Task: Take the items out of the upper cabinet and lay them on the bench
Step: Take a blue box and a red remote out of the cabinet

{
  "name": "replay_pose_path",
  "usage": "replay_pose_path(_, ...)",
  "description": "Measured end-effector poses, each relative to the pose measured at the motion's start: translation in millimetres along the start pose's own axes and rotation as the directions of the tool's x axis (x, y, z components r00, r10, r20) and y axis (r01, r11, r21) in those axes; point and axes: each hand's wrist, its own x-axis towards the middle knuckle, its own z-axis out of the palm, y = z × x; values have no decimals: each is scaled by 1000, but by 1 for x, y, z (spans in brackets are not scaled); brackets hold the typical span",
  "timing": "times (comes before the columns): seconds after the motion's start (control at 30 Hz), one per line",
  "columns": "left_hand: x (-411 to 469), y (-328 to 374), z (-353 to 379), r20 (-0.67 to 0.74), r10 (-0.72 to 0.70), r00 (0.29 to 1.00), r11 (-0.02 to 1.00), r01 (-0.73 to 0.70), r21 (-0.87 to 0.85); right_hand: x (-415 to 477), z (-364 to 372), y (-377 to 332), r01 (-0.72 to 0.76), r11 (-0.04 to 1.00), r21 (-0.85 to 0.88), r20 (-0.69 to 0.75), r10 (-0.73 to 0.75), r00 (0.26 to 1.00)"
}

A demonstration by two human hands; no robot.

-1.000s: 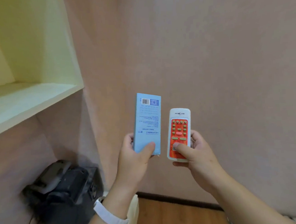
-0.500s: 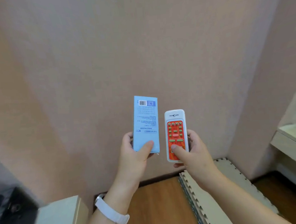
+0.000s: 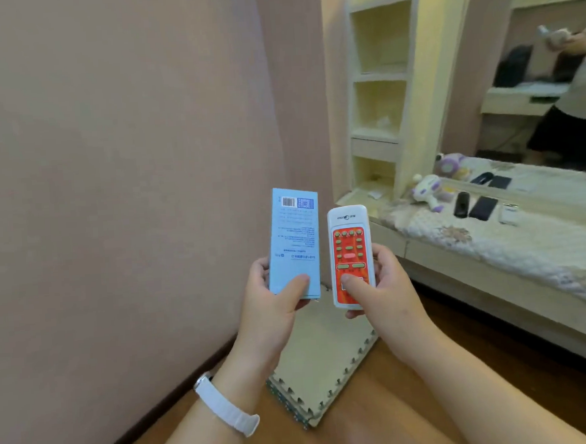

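Observation:
My left hand [image 3: 272, 305] grips the lower end of a light blue box [image 3: 294, 235], held upright with its printed back and barcode facing me. Beside it, my right hand [image 3: 388, 291] holds a white remote [image 3: 350, 249] with an orange button panel, thumb pressed on its lower part. Both items hang in the air in front of a pink wall. The bench [image 3: 486, 258] runs along the right, covered with a pale patterned cloth, and bears a white and purple toy [image 3: 428, 191], two dark items [image 3: 472, 205] and a small white item [image 3: 509, 213].
A mirror [image 3: 515, 71] stands behind the bench and reflects a person. Cream open shelves [image 3: 378, 89] rise at the bench's far end. A stack of foam puzzle mats [image 3: 321, 364] leans on the wooden floor below my hands. A white band circles my left wrist.
The view has swung right: the yellow cabinet and black bag have left the frame, and the bench, mirror and shelves have come in. Both hands keep the same hold on box and remote.

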Motion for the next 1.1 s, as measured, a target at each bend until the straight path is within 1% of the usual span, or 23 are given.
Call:
replay_pose_path(0.17, 17, -13, 67, 126, -12, 992, 1000, 10, 14, 2, -64, 9, -44, 999, 4, -175, 44, 984)
replay_pose_path(0.3, 38, -27, 106, 223, -35, 974, 999, 34, 9, 11, -93, 19, -78, 997, -10, -284, 72, 956)
replay_pose_path(0.4, 61, -44, 135, 315, -83, 946, 996, 82, 14, 25, -111, 27, -115, 993, -22, -353, 100, 930)
replay_pose_path(0.5, 90, -60, 165, 393, -112, 913, 993, 122, 0, 48, -129, 36, -151, 987, -46, -446, 115, 887)
replay_pose_path(0.63, 138, -74, 199, 456, -154, 877, 982, 187, -28, 91, -148, 46, -198, 979, -53, -549, 137, 825)
replay_pose_path(0.8, 198, -90, 224, 533, -195, 823, 971, 238, -12, 151, -160, 51, -229, 972, -60, -620, 143, 772)
replay_pose_path(0.9, 231, -104, 240, 570, -227, 790, 962, 275, 3, 177, -167, 57, -241, 969, -53, -672, 144, 726)
replay_pose_path(1.03, 253, -115, 266, 606, -268, 749, 947, 320, 24, 190, -182, 66, -274, 961, -46, -732, 155, 663)
replay_pose_path(1.1, 257, -118, 281, 641, -276, 716, 945, 325, 44, 192, -194, 67, -281, 958, -50, -759, 146, 634)
